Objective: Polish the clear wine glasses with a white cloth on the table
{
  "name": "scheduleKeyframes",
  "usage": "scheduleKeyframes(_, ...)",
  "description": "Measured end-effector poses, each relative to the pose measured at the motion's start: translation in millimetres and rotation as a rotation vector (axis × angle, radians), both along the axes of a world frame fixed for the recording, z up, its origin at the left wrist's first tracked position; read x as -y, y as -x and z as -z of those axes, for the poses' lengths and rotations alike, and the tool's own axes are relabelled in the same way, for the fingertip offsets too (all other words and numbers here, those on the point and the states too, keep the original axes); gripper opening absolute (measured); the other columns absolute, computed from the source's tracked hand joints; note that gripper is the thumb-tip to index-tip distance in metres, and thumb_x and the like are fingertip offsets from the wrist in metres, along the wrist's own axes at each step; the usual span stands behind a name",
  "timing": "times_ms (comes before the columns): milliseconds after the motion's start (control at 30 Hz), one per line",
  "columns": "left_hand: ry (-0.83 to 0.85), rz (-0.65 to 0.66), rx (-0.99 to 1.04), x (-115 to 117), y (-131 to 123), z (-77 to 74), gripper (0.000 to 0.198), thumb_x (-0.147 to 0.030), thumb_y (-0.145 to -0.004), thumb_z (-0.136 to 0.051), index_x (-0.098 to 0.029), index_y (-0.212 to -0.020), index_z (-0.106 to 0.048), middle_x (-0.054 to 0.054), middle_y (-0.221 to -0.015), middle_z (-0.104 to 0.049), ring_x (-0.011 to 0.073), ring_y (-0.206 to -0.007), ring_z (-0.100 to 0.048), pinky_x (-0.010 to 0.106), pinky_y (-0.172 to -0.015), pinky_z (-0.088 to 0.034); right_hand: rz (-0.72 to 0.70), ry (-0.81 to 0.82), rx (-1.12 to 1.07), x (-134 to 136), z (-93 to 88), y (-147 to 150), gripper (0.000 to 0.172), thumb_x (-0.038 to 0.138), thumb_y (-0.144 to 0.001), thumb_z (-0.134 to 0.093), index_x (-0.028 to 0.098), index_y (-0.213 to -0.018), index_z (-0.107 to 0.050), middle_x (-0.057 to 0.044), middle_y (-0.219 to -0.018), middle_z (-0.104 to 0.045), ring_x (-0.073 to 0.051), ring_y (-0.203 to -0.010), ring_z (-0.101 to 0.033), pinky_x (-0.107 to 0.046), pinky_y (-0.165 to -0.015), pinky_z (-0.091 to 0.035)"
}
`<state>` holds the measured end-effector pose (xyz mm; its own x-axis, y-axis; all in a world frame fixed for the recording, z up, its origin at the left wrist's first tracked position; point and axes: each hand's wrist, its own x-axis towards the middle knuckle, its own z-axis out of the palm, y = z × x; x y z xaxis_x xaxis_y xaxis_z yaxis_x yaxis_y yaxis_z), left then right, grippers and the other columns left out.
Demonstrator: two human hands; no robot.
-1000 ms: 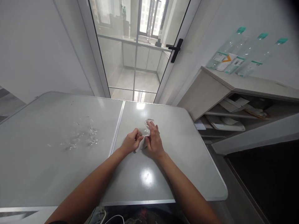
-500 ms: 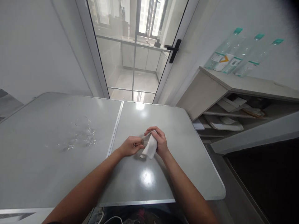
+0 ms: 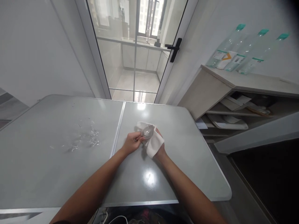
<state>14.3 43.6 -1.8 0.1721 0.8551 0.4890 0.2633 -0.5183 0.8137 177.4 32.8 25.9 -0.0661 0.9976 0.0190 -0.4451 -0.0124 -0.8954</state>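
My left hand [image 3: 132, 142] pinches the near edge of a clear, oval, bowl-shaped piece [image 3: 147, 133]; whether it is a spoon or a small glass I cannot make out. Behind and under that piece, a white cloth [image 3: 155, 145] lies spread over my right hand [image 3: 161, 149]. The right fingers are mostly covered by the cloth and grip it from below and from the right side. Both hands are just above the right half of the grey table [image 3: 187, 174].
Several clear, shiny pieces [image 3: 93, 137] lie scattered on the table's left half. A metal strip [image 3: 118, 124] divides the tabletop. Clear bottles with green caps [image 3: 247, 63] stand on a wooden shelf unit [image 3: 217, 84] to the right. Beyond the table is a glass door [image 3: 127, 70].
The cloth, folded around the clear piece before, is now opened out, and the bowl shows. My right hand has turned and moved beneath the cloth. The view has shifted slightly.
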Motion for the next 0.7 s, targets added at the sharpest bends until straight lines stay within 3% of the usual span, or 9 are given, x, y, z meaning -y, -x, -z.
scheduleKeyframes(67, 0.02, -0.018, 0.044, 0, -1, -2.6, 0.051, -0.038, -0.092, -0.062, -0.021, -0.062, -0.024, -0.006, -0.059, -0.024, 0.0097, -0.055, -0.023, 0.027, -0.053, -0.021, 0.056, -0.124, 0.169, 6, -1.6, 3, 0.034, 0.045, -0.099, -0.055, 0.022, -0.123, -0.063, -0.007, -0.111, -0.07, -0.023, -0.105, -0.066, -0.035, -0.09, -0.056)
scheduleKeyframes(167, 0.081, -0.028, 0.107, 1, -1, -5.8, 0.052, -0.043, -0.093, -0.061, -0.021, -0.061, -0.027, -0.006, -0.059, -0.024, 0.0095, -0.055, -0.024, 0.026, -0.052, -0.022, 0.138, -0.331, 0.466, 11, 0.9, 6, 0.05, 0.039, -0.103, -0.049, 0.021, -0.149, -0.045, -0.013, -0.149, -0.053, -0.026, -0.14, -0.048, -0.042, -0.116, -0.043)
scheduleKeyframes(300, 0.123, -0.029, 0.144, -1, -1, -5.3, 0.051, -0.045, -0.094, -0.058, -0.021, -0.06, -0.027, -0.006, -0.057, -0.026, 0.0093, -0.054, -0.026, 0.025, -0.052, -0.024, 0.232, -0.657, 0.795, 9, 11.1, 6, 0.059, 0.026, -0.105, -0.04, 0.025, -0.162, -0.022, -0.011, -0.168, -0.025, -0.026, -0.155, -0.025, -0.05, -0.125, -0.029)
scheduleKeyframes(400, 0.088, -0.031, 0.054, -1, 1, -2.2, 0.046, -0.036, -0.094, -0.054, -0.022, -0.061, -0.024, -0.006, -0.056, -0.026, 0.0093, -0.053, -0.026, 0.025, -0.051, -0.024, 0.248, -0.868, 0.962, 2, 14.7, 0, 0.061, 0.016, -0.103, -0.035, 0.026, -0.162, -0.022, -0.011, -0.167, -0.028, -0.028, -0.155, -0.024, -0.055, -0.124, -0.031)
scheduleKeyframes(533, -0.049, 0.003, -0.141, 1, 1, 2.7, 0.033, -0.018, -0.084, -0.053, -0.022, -0.062, -0.03, -0.005, -0.057, -0.034, 0.0108, -0.054, -0.032, 0.026, -0.053, -0.026, 0.154, -1.084, 1.159, -3, 5.4, -11, 0.052, 0.012, -0.098, -0.041, 0.023, -0.149, -0.048, -0.012, -0.145, -0.059, -0.03, -0.145, -0.044, -0.061, -0.122, -0.028)
scheduleKeyframes(600, -0.078, 0.034, -0.185, 3, 1, 4.1, 0.027, -0.015, -0.079, -0.055, -0.022, -0.062, -0.035, -0.004, -0.058, -0.039, 0.0114, -0.053, -0.033, 0.026, -0.053, -0.026, 0.134, -1.05, 1.199, -3, -2.2, -13, 0.039, 0.016, -0.097, -0.048, 0.021, -0.132, -0.061, -0.011, -0.129, -0.068, -0.03, -0.132, -0.056, -0.059, -0.121, -0.03)
scheduleKeyframes(700, -0.124, 0.083, -0.262, 5, 2, 4.2, 0.021, -0.013, -0.077, -0.056, -0.021, -0.062, -0.042, -0.003, -0.059, -0.043, 0.012, -0.051, -0.033, 0.027, -0.051, -0.023, 0.185, -0.789, 1.169, -3, -10.1, -11, 0.019, 0.025, -0.096, -0.054, 0.019, -0.105, -0.07, -0.011, -0.105, -0.072, -0.028, -0.106, -0.064, -0.048, -0.105, -0.046)
